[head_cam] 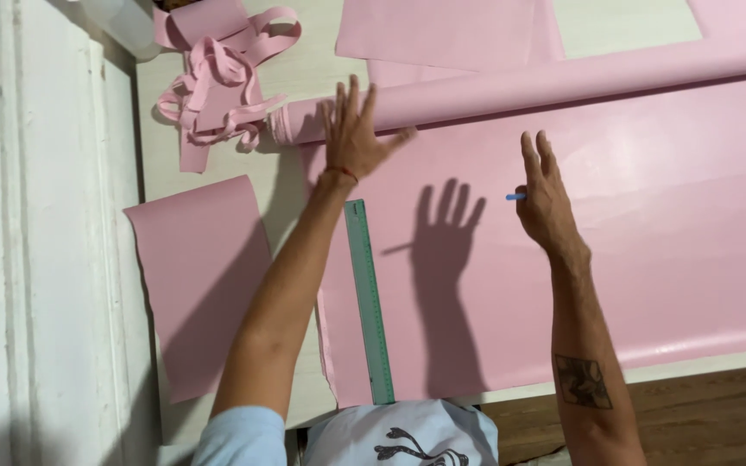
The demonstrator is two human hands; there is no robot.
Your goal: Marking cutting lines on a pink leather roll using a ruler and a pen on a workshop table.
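While the left hand [354, 129] lies spread, fingers splayed, with its fingertips up against the near end of the roll [546, 82], the right hand [544, 197] hovers over the unrolled sheet [649, 242] with fingers stretched out straight and a small blue pen [515, 197] pinched at the thumb side; how firmly it is gripped cannot be told. The roll's long axis runs across the table [304, 69], from its open end just beside the left hand out toward the far right edge of the view, rising slightly as it goes. It lies beyond both hands, away from the person, and the sheet spreads from it back toward the table's near edge. The left hand is plainly the nearer one, touching or all but touching the roll at its end; the right hand sits apart from it, over the flat sheet, with a clear strip of pink between its fingertips and the roll. A green ruler [369, 302] lies on the sheet near its left edge, its length running toward the person, roughly square to the roll, under the line of the left forearm. Left of the sheet rests a separate pink piece [200, 276], and beyond it a tangle of pink strips [218, 86]. More pink sheets [442, 30] lie behind the roll.
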